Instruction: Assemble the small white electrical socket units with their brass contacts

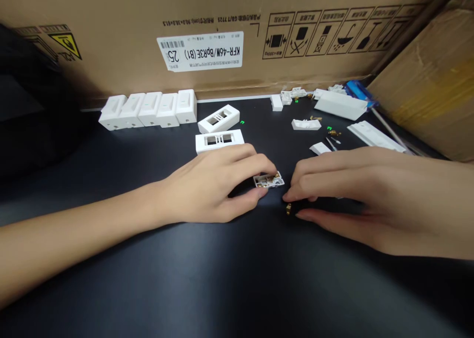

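Note:
Between the thumb and index finger of my left hand (218,185) is a small white switch base (269,180) with brass parts inside. It lies low over the dark table top. My right hand (344,195) is just to the right, thumb and index finger apart. A small brass piece (288,208) lies on the table just left of the gap between those fingertips. Behind my left hand lie two white frames with openings: a nearer one (219,139), partly covered by the hand, and a tilted one (219,119).
Several white switch housings (150,108) stand in a row at the back left. Small white parts (306,125), brass bits (334,133) and white covers (340,105) lie at the back right, near a blue-handled screwdriver (357,91). A large cardboard box (126,42) walls the back.

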`<state>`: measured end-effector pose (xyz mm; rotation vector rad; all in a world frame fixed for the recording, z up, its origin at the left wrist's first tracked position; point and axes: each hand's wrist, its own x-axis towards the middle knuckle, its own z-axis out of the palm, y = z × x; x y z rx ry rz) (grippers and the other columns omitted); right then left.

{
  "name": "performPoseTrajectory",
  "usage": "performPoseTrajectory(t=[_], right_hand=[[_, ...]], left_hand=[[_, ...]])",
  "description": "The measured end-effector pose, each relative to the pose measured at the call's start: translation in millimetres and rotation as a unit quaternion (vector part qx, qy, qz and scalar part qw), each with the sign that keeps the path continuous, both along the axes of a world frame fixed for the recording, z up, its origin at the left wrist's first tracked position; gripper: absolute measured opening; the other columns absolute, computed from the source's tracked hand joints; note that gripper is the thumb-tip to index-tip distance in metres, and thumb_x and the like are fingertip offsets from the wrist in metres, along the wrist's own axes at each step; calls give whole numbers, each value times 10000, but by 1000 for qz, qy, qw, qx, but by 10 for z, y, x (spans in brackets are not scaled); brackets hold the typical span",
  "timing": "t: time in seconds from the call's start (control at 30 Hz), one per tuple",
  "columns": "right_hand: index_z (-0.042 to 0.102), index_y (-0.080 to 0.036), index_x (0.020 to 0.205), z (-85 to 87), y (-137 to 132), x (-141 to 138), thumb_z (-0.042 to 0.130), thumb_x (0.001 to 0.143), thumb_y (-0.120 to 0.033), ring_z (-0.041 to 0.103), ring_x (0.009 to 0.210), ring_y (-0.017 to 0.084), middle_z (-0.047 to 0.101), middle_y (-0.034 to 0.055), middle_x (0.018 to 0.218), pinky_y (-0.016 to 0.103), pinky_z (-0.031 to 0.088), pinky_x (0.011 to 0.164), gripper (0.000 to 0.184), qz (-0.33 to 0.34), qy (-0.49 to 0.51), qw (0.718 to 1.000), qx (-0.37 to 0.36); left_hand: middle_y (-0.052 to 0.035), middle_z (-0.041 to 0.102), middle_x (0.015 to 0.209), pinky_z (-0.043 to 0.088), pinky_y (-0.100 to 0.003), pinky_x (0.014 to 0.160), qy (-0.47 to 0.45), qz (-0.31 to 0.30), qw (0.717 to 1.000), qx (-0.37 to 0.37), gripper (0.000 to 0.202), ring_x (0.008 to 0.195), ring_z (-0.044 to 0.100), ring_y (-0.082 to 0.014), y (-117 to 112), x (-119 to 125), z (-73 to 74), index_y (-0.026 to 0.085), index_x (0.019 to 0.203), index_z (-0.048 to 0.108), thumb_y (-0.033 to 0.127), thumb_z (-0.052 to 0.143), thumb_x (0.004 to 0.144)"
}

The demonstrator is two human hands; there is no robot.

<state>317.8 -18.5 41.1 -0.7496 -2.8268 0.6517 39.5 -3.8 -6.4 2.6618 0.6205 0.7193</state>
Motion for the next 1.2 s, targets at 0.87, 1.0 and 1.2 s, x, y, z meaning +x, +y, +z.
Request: performPoseTrajectory(t=[0.87, 1.0, 1.2], right_hand=[[590, -244, 823, 36, -41, -135, 589, 868, -138, 557, 685, 162, 637, 1, 837, 314, 393, 635, 116, -21, 4, 999, 27], [576, -248, 841, 54, -37, -132, 593, 866, -134, 541, 629, 129, 635, -29, 798, 285, 381, 584, 118, -30, 22, 999, 23], [555, -244, 810, 6, -2, -105, 568, 886, -154, 512, 579, 129, 623, -21, 762, 288, 336, 535, 118, -36, -24, 998, 36]], left_hand=[[-72, 731, 1062, 537, -327, 770, 59, 29, 998, 11, 310, 873, 683, -202, -28, 7, 66, 125, 1263, 647, 348, 475, 1135], [-124, 686, 1270, 586, -344, 796, 52, 39, 998, 25, 454, 1012, 697, -226, -37, -9, 57, 140, 1424, 574, 137, 429, 994], [-148, 649, 1500, 591, -363, 1079, 33, -30, 998, 39, 636, 1315, 671, -239, 0, -25, 21, 119, 1514, 511, 31, 434, 889]])
